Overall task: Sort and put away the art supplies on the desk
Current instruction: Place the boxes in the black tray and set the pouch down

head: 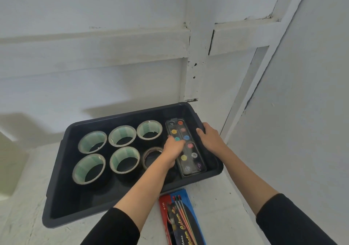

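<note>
The watercolour palette (pixel 193 155) is pinched at its left long edge by the curled fingers of the left hand (pixel 172 150). The right rim of the dark storage tray (pixel 132 113) is gripped by the right hand (pixel 209 138), thumb laid beside the palette's right edge. The palette is laid flat in the tray's right end, beside the tape rolls (pixel 124 159), its long axis running from near wall to far wall.

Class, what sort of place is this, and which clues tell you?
Probably a home craft corner: a white desk against painted wall panels, a bin of tape rolls, a paint palette.
</note>
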`<act>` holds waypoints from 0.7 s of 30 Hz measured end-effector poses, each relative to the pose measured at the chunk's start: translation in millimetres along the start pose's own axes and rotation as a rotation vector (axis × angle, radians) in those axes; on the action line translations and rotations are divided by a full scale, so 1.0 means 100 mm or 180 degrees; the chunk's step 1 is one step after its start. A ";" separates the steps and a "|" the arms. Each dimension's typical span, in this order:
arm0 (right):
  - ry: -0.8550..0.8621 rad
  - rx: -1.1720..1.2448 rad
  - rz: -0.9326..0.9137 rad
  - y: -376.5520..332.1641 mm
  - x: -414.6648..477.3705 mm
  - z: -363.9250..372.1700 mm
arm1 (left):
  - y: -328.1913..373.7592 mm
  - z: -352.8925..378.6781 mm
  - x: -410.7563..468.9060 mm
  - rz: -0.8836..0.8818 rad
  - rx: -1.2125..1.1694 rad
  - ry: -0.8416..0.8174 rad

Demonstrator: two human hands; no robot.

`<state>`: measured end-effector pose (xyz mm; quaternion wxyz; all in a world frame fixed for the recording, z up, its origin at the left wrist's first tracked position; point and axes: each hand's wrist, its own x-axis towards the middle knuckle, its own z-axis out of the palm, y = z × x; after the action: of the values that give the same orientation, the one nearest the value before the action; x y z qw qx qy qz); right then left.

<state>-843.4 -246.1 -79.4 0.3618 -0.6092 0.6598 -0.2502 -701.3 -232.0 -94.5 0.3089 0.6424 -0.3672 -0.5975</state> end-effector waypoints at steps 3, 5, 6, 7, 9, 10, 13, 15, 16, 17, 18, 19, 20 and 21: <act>0.0040 -0.0049 -0.0035 -0.02 -0.01 -0.01 | -0.07 -0.01 0.18 0.0110 0.0108 -0.0008; 0.0053 -0.0077 -0.0075 -0.03 -0.03 -0.02 | 0.03 -0.04 -0.01 0.0179 0.0216 0.0067; 0.0060 -0.0090 -0.0089 -0.03 -0.03 -0.02 | 0.10 -0.06 -0.15 0.0275 0.0179 0.0144; 0.0068 -0.0100 -0.0106 -0.03 -0.03 -0.02 | 0.16 -0.09 -0.29 0.0428 0.0182 0.0240; 0.0061 -0.0101 -0.0125 -0.03 -0.04 -0.02 | 0.17 -0.14 -0.41 0.0703 0.0242 0.0485; 0.0075 -0.0093 -0.0133 -0.03 -0.04 -0.02 | 0.16 -0.16 -0.47 0.0814 0.0290 0.0618; 0.0374 -0.0023 -0.0172 -0.01 -0.02 -0.03 | 0.14 -0.21 -0.75 0.1176 0.0233 0.1000; 0.0667 0.0058 -0.0208 0.03 -0.05 -0.05 | 0.07 -0.19 -0.94 0.1303 0.0033 0.1365; 0.0762 0.0116 -0.0251 0.05 -0.08 -0.06 | 0.03 -0.19 -1.04 0.1422 -0.0041 0.1574; 0.0811 0.0199 -0.0306 0.08 -0.12 -0.07 | -0.02 -0.17 -1.13 0.1517 -0.0082 0.1781; 0.0841 0.0334 -0.0333 0.11 -0.20 -0.08 | -0.09 -0.15 -1.22 0.1597 -0.0128 0.1981; 0.0882 0.0533 -0.0333 0.14 -0.29 -0.10 | -0.16 -0.13 -1.30 0.1667 -0.0142 0.2159; 0.0910 0.0779 -0.0304 0.19 -0.39 -0.11 | -0.23 -0.10 -1.37 0.1727 -0.0168 0.2315; 0.0932 0.1021 -0.0277 0.25 -0.49 -0.11 | -0.31 -0.06 -1.44 0.1762 -0.0213 0.2452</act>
<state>-867.6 -195.3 -83.5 0.3432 -0.5289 0.6302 -0.4532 -694.2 -94.3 -42.0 0.5907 0.6850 -0.3638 -0.2225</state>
